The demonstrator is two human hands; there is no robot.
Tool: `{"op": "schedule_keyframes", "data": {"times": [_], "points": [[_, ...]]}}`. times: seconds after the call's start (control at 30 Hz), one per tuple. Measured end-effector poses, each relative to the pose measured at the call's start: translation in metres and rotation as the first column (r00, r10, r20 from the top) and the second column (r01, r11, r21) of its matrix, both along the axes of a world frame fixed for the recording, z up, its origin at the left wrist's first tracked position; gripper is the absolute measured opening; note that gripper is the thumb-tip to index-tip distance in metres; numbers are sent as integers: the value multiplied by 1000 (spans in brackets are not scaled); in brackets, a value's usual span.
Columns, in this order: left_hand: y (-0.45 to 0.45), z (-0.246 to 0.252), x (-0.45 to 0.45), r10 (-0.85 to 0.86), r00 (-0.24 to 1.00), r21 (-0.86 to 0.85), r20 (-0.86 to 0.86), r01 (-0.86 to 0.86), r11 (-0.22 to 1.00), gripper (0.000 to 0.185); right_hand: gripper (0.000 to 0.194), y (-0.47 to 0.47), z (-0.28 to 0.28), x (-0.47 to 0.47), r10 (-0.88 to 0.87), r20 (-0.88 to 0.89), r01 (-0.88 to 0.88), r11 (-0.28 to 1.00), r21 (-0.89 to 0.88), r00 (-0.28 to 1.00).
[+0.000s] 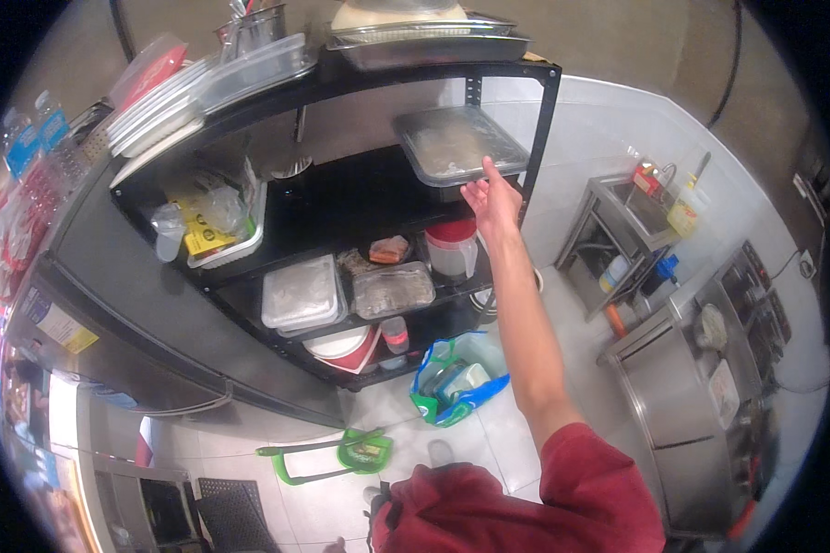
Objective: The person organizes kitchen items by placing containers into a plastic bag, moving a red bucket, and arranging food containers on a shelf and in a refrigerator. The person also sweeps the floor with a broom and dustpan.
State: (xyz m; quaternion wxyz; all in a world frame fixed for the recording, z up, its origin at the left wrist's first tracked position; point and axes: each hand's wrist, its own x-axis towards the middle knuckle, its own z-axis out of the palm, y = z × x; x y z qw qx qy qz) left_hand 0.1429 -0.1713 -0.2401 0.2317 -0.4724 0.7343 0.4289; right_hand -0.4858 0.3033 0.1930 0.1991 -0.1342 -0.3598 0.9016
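My right hand (492, 200) reaches to the upper inside shelf of a black metal rack (360, 176). Its thumb lies at the front edge of a rectangular container with a clear lid (456, 142), the other fingers spread beside and below the rim; whether they grip it I cannot tell. My left hand is out of view. Left on the same shelf, a white tray (232, 257) bears plastic bags and a yellow packet (204, 228). On the shelf below are lidded containers (301, 294), a foil-like tray (394, 289) and a clear pitcher with a red lid (451, 249).
A blue and green bag (460, 380) holding containers stands on the floor before the rack, with a green dustpan (364, 451) nearby. A dark refrigerator (145, 339) is at the left. Steel counters (671, 401) and a small sink stand (626, 207) are at the right.
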Motion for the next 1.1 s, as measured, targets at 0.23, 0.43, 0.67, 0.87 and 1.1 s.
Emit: {"op": "schedule_keyframes", "data": {"times": [0.23,0.43,0.67,0.87,1.1], "points": [[42,14,-31,-39,997,91,-72,46,995,77,18,-30,1,-18,-19,83,17,999,29,996],[59,31,-62,-36,995,117,-97,47,992,72,19,-53,-16,60,-74,7,74,996,-56,997],[64,35,-69,-92,992,118,-81,101,988,67,30,-60,-85,142,-85,-204,55,988,-145,975],[50,29,-28,-126,988,85,-90,133,987,64,41,-61,-80,159,-34,-231,2,990,-140,972],[21,25,28,12,999,210,-42,-3,978,61,18,-60,-19,103,52,-159,-64,995,-71,986]]}}
